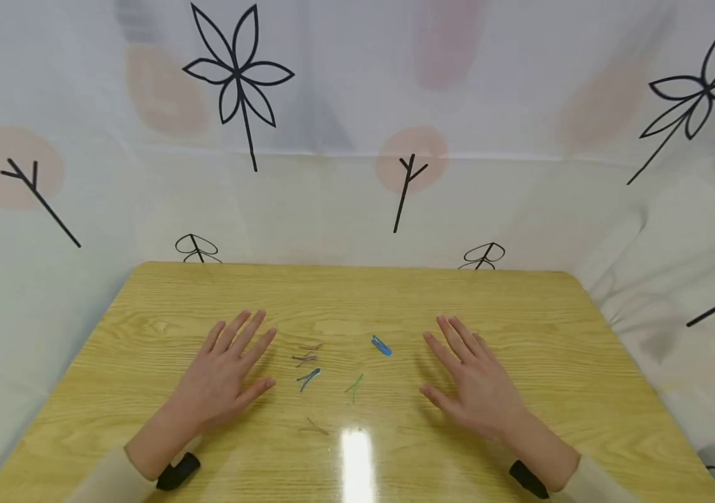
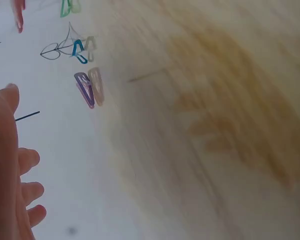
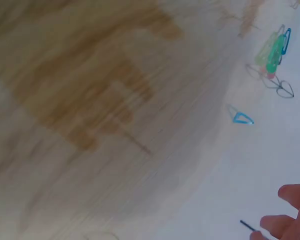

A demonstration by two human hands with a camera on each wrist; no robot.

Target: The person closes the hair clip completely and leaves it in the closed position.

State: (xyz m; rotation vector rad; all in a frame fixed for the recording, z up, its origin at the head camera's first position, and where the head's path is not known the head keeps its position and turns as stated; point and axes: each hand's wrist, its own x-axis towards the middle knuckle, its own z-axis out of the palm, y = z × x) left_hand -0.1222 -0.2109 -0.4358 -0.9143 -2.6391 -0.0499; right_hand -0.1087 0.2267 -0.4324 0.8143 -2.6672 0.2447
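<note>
Several small snap hair clips lie scattered on the wooden table between my two hands. A light blue clip (image 1: 381, 346) is the closest to the right hand, and a green clip (image 1: 355, 387) lies nearer to me. Left of these are a darker blue clip (image 1: 309, 378) and a purple clip (image 1: 305, 358). My left hand (image 1: 221, 381) is spread with straight fingers, left of the clips and touching none. On the other side my right hand (image 1: 477, 384) is likewise spread, apart from the light blue clip (image 3: 243, 118). Neither hand holds anything.
The yellow wood-grain table (image 1: 508, 307) ends at a white patterned cloth (image 1: 332, 202) behind it and at both sides. A bright light reflection shows on the glossy top near the front. Black bands (image 1: 177, 472) sit at both wrists.
</note>
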